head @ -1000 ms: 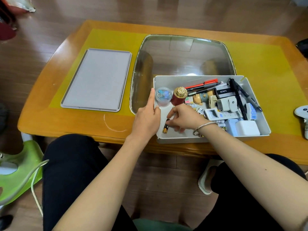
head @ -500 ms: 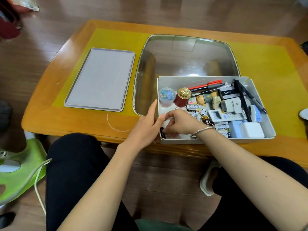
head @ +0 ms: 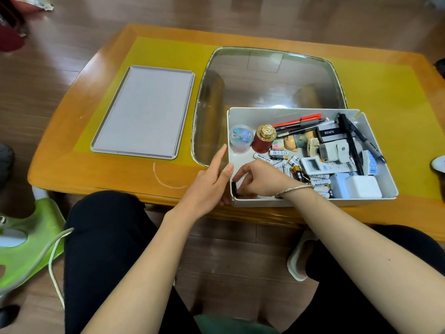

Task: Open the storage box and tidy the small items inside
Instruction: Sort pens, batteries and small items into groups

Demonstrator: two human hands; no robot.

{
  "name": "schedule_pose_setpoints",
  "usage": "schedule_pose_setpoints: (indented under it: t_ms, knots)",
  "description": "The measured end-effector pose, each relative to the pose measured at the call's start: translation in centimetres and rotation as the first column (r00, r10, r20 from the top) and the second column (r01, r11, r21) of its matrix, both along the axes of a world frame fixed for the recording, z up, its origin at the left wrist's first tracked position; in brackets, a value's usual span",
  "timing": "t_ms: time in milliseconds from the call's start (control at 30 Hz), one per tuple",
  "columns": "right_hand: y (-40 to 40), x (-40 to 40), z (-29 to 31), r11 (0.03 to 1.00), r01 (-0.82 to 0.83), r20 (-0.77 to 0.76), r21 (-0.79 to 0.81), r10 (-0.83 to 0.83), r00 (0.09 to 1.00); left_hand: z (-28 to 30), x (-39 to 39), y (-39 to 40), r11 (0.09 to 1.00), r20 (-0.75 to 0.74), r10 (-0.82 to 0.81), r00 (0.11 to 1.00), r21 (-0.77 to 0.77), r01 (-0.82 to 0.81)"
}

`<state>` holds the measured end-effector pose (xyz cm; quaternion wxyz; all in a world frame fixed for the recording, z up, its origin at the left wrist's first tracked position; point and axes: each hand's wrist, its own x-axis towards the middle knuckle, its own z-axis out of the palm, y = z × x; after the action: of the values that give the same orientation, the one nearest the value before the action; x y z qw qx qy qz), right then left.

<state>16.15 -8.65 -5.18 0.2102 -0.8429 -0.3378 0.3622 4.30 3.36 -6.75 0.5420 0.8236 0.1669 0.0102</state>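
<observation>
At the table's near edge sits the open storage box (lid lying off to its left); the right hand pinches a dark battery in its corner, left hand open-fingered against the outer wall.

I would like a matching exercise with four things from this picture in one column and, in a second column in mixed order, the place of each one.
Things:
1. lid
2. red jar with gold cap
3. white charger block
4. black battery

Places:
A. near left corner of the box, under the right hand
B. flat on the table, left of the box
C. near right corner of the box
D. far left part of the box, beside the clear cup of clips

Pairs: 1-B, 2-D, 3-C, 4-A
</observation>
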Motion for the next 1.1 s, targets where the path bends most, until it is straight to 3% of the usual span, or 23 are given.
schedule_pose_setpoints:
  t_ms: [233, 500, 667, 767, 867, 967, 1100]
  knots:
    - [-0.6, 0.2, 0.2, 0.999, -0.053, -0.047, -0.011, 0.052, 0.998, 0.5, -1.0, 0.1, 0.994, 0.010, -0.088, 0.996, 0.067, 0.087]
    - [-0.9, 0.4, 0.9, 0.998, -0.059, -0.177, -0.001, 0.058, 0.982, 1.0, -1.5, 0.5, 0.960, -0.122, -0.210, 0.970, 0.163, 0.228]
    - [-1.8, 1.3, 1.8, 1.000, -0.021, -0.213, 0.000, 0.020, 0.977, 0.8, -1.3, 0.6, 0.957, -0.089, -0.169, 0.982, 0.225, 0.185]
    - [-3.6, 2.6, 2.4, 0.985, 0.166, -0.102, 0.049, -0.160, 0.982, 0.7, -1.3, 0.5, 0.944, -0.104, -0.164, 0.981, 0.270, 0.187]
    - [-6.0, 4.2, 2.7, 0.931, 0.357, 0.194, 0.072, -0.364, 0.911, 0.6, -1.4, 0.3, 0.926, -0.106, -0.162, 0.981, 0.328, 0.188]
    - [-8.2, 5.2, 2.9, 0.907, 0.420, 0.450, 0.025, -0.385, 0.806, 0.5, -1.2, -0.2, 0.903, -0.116, -0.154, 0.981, 0.386, 0.187]
    - [-9.3, 5.0, 2.7, 0.861, 0.491, 0.571, -0.135, -0.337, 0.749, 0.3, -0.9, -0.7, 0.880, -0.110, -0.136, 0.985, 0.444, 0.171]
